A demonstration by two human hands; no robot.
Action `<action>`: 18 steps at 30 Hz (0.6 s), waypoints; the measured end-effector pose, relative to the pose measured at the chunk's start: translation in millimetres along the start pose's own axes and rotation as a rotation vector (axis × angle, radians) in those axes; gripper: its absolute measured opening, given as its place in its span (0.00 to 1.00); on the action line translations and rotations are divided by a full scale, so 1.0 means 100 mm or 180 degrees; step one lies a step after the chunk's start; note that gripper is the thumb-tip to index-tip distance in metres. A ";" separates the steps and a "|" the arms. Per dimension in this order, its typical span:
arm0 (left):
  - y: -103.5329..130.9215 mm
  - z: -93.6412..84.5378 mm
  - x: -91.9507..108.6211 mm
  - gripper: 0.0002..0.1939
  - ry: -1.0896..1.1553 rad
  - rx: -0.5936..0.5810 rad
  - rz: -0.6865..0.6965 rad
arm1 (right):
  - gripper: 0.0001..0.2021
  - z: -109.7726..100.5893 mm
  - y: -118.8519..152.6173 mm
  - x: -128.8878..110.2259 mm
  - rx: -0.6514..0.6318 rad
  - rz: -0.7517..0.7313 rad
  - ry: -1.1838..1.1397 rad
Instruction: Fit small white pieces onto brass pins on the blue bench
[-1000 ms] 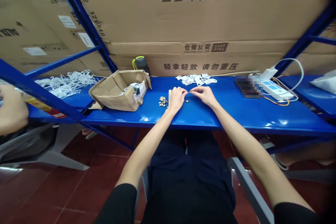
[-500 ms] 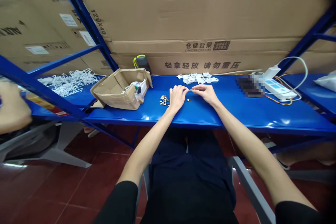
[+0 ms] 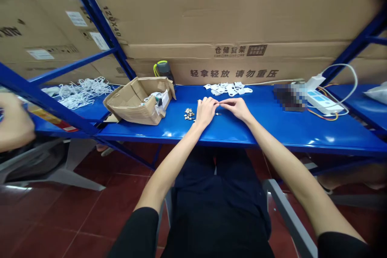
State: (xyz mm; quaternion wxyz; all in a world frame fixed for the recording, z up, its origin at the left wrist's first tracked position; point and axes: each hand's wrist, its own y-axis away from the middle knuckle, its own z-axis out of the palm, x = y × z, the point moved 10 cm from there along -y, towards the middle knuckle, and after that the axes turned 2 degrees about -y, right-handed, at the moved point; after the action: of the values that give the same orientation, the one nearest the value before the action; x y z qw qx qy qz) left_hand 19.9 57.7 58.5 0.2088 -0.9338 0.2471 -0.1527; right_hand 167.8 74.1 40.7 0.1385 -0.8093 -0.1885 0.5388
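Between the fingertips of both hands [image 3: 219, 105], any held item is hidden.

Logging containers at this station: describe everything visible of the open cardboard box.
The open brown cardboard box looks worn, its flaps folded outward and uneven. It sits upright on the blue metal table, towards the left end, angled to the front edge. Small white and dark items, hard to identify, lie inside at the right. Neither hand touches it.
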 end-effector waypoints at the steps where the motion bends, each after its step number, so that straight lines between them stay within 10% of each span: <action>1: 0.00 0.00 0.00 0.15 0.0042 0.0031 0.0012 | 0.17 0.00 0.00 0.00 0.0013 0.0005 -0.0050; 18: 0.01 -0.12 -0.07 0.15 0.0407 0.0226 -0.0088 | 0.20 -0.05 0.01 -0.05 0.0088 -0.0015 0.0287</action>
State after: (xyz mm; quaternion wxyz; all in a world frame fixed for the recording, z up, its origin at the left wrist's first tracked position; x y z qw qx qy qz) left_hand 8.8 57.1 66.9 0.2234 -0.9175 0.2415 -0.2236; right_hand 170.5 71.1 46.5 0.1592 -0.8304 -0.1765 0.5039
